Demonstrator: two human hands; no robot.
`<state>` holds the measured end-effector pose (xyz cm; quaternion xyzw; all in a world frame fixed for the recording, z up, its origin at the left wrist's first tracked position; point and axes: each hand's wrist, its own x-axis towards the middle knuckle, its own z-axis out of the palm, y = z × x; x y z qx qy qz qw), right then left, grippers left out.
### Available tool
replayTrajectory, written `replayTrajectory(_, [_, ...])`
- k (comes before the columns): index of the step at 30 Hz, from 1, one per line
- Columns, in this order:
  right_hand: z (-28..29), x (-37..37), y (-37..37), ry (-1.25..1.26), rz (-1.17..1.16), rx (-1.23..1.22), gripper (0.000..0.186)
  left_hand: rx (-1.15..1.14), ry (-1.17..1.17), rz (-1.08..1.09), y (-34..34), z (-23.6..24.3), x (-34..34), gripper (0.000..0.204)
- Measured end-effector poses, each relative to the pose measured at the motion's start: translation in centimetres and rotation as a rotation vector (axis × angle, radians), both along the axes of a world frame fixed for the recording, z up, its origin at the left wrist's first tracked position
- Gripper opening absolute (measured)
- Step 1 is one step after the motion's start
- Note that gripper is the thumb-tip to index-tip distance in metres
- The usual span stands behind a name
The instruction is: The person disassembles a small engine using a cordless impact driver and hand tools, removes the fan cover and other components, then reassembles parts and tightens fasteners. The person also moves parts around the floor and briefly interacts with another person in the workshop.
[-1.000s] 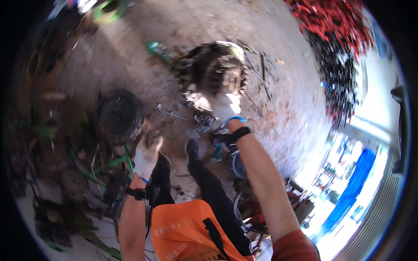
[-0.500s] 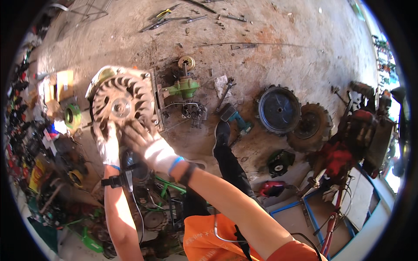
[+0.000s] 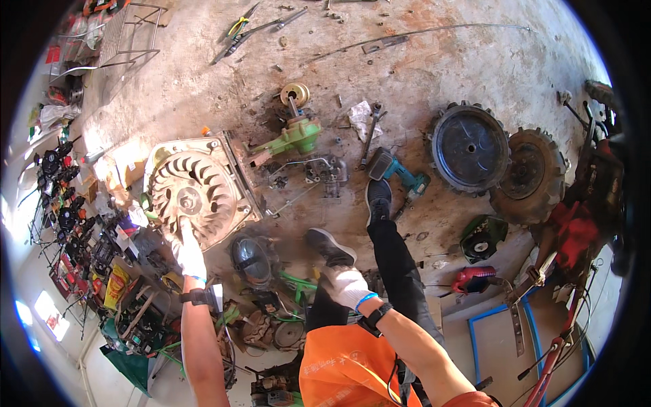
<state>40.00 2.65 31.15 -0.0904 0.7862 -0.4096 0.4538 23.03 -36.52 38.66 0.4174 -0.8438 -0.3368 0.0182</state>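
A finned flywheel [image 3: 190, 199], dusty grey-brown, sits on the engine at left, inside a pale metal housing plate [image 3: 229, 150]. My left hand [image 3: 186, 252], in a white glove, lies at its near edge with fingers stretched onto the fins. Away from the engine, my right hand [image 3: 346, 286], also gloved, is over my dark-trousered leg near the knee. Its fingertips blend into the dark cloth, so their pose is unclear. Between the hands is a dark rounded part [image 3: 252, 259]. To the engine's right lies a green gear housing [image 3: 298, 137] with a shaft.
A teal cordless power tool [image 3: 403, 175] lies by my foot, near a long wrench [image 3: 371, 136]. Two treaded wheels, one with a black disc [image 3: 471, 147], lie at right. Pliers [image 3: 237, 27] are on the far floor. Machine parts crowd the left side.
My right hand has left the flywheel and moved right and back to my leg. My left hand stays at the flywheel's near edge. The view has shifted.
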Motion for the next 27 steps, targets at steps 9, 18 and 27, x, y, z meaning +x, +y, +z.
replayTrajectory(9, [-0.2,2.5,-1.3,-0.074,-0.025,0.117,0.046,-0.081,-0.185,-0.147,-1.9,0.7,1.9,0.092])
replayTrajectory(18, [-4.6,-3.7,-1.9,0.025,0.095,0.255,0.034,0.36,0.347,-0.086,6.7,-2.5,17.0,0.051])
replayTrajectory(27, [-15.4,-9.9,-4.8,0.175,0.142,0.103,0.044,0.252,-0.427,-0.504,14.4,-16.5,13.9,0.06])
